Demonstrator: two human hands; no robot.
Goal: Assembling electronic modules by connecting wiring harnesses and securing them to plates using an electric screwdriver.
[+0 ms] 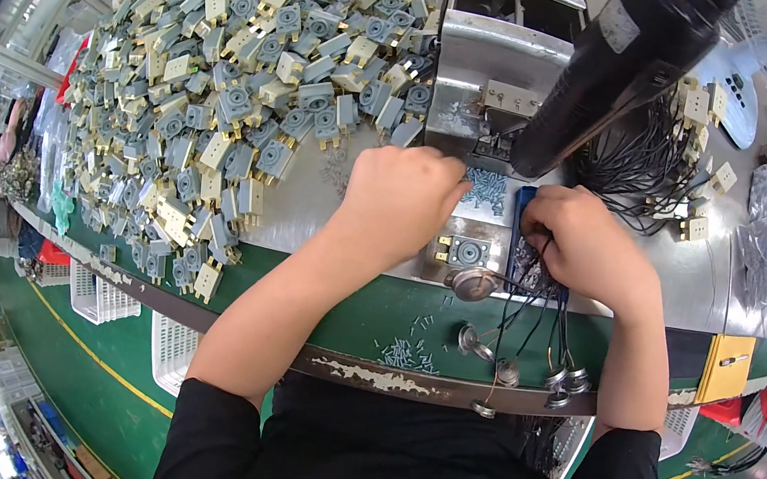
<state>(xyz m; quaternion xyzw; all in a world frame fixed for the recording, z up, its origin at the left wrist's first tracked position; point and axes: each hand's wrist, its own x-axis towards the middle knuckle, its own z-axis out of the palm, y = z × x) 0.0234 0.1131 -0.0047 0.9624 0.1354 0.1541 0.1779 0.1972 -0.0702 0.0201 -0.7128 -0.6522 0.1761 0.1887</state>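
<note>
My left hand (406,198) is curled beside a patch of small blue-grey screws (486,192), its fingertips mostly hidden behind the knuckles. Just below those screws, a grey switch housing (469,252) with brass terminals sits in a metal fixture. A round metal thermostat disc (474,284) lies at its front edge. My right hand (578,240) is closed over a narrow blue tray (520,207), with fingertips bent into it; what they hold is hidden. Black cables run out below this hand to several metal discs (573,380) hanging over the bench's green front strip.
A large heap of grey and cream housings (272,58) covers the left of the bench. A black cylindrical tool (615,65) slants in front of a metal feeder box (509,32). Black cables (629,164) pile at right. Loose screws (407,353) lie near the front edge.
</note>
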